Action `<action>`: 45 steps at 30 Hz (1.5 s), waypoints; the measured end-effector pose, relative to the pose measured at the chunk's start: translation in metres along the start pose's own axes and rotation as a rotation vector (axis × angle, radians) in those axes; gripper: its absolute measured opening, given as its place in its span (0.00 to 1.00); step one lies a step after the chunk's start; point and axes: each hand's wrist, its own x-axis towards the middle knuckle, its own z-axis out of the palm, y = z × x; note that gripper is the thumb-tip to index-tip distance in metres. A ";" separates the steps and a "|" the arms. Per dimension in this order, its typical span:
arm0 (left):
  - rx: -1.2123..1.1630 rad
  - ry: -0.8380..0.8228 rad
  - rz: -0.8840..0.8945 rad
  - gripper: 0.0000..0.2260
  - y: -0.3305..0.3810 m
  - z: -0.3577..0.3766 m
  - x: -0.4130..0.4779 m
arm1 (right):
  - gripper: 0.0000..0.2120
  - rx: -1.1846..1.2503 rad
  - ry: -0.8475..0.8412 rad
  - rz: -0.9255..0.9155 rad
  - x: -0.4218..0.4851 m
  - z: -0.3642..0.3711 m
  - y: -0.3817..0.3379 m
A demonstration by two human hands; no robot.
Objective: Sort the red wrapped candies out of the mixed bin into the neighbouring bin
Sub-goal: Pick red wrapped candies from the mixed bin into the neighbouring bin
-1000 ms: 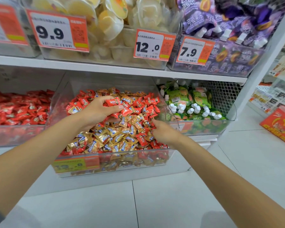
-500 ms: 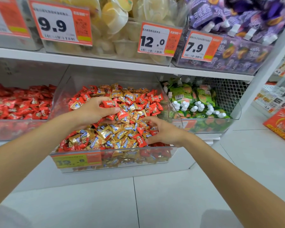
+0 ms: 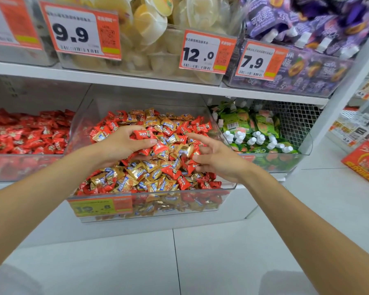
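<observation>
Presently, the left hand [image 3: 119, 145] is over the mixed bin [image 3: 179, 209], fingers and thumb curled round a clutch of red wrapped candies [image 3: 142, 134]. The right hand [image 3: 219, 160] sits just beside it above the heap, index finger extended, other fingers loosely bent, gripping nothing visible. Red pieces and gold candies [image 3: 136, 169] lie mixed in this bin. The neighbouring bin [image 3: 19, 167], to the left, contains red pieces only. A price tag [image 3: 100, 206] is fixed to the mixed bin's front
</observation>
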 end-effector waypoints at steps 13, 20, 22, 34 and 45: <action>0.035 0.013 -0.010 0.22 0.000 -0.006 -0.004 | 0.11 -0.640 0.071 -0.122 0.015 0.013 0.019; 0.022 0.007 0.005 0.26 -0.004 -0.012 0.003 | 0.10 -0.569 0.009 -0.109 0.010 0.008 0.004; 0.033 -0.004 0.006 0.27 -0.005 -0.011 0.002 | 0.08 -0.638 -0.073 -0.081 0.009 0.011 0.007; 0.088 0.043 -0.006 0.30 -0.004 -0.004 -0.003 | 0.05 -0.583 -0.071 -0.183 0.014 0.013 0.014; 0.089 0.040 0.005 0.28 -0.007 -0.013 -0.004 | 0.09 -0.562 -0.112 -0.160 0.013 0.025 0.016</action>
